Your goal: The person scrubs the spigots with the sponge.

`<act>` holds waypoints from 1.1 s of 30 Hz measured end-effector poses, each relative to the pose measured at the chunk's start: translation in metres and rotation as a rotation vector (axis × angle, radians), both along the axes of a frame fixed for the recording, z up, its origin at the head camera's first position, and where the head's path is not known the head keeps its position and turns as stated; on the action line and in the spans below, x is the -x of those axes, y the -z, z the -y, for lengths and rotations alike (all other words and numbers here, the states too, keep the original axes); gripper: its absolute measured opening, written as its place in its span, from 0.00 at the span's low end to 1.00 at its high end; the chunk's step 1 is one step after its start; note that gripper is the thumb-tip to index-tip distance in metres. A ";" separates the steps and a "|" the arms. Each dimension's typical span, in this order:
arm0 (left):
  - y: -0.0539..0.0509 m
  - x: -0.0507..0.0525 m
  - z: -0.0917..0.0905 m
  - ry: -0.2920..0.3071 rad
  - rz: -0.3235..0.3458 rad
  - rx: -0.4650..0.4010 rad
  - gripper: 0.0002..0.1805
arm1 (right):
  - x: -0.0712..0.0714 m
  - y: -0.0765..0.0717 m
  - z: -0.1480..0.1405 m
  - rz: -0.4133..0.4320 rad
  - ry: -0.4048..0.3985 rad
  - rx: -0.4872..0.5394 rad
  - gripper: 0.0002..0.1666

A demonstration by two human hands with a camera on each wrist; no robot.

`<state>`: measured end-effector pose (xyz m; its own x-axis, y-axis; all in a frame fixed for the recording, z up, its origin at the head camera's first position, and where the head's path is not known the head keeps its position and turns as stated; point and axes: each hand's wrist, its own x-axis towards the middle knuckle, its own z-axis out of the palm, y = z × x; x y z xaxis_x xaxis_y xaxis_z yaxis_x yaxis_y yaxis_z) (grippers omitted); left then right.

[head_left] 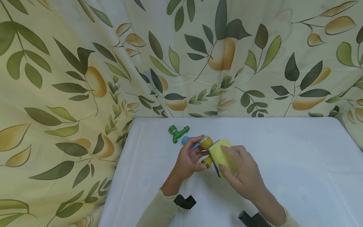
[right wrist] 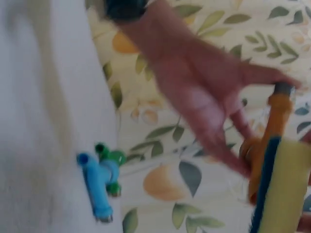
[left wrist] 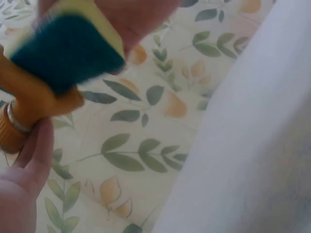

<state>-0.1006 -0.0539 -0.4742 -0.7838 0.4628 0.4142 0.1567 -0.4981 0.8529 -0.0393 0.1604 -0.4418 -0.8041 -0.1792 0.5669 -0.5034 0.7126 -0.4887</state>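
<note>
My left hand holds a yellow-orange plastic tap above the table, with the thumb at one end and fingers at the other in the right wrist view. My right hand pinches a yellow sponge between thumb and fingers. The sponge's dark blue-green scouring side lies against the tap and covers part of it. Behind the left hand, a blue tap rests on the table, partly hidden in the head view. Beside it lies a green tap.
A white-covered table spreads under both hands. Around its back and left side hangs a cloth printed with leaves and fruit. Each wrist wears a black camera mount, such as the left one.
</note>
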 end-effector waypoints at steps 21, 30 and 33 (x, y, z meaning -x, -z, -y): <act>-0.004 -0.003 -0.020 -0.080 0.394 -0.241 0.49 | 0.002 0.009 0.009 -0.019 0.180 0.117 0.34; -0.005 -0.007 -0.021 -0.085 0.332 -0.219 0.48 | -0.009 0.009 0.019 0.133 -0.014 0.362 0.36; -0.005 -0.007 -0.023 -0.084 0.327 -0.217 0.46 | -0.008 0.008 0.020 0.181 -0.039 0.494 0.36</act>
<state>-0.0940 -0.0311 -0.4687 -0.9218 0.3202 0.2183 -0.0572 -0.6695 0.7406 -0.0315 0.1405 -0.4500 -0.8950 0.0425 0.4440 -0.4014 0.3574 -0.8433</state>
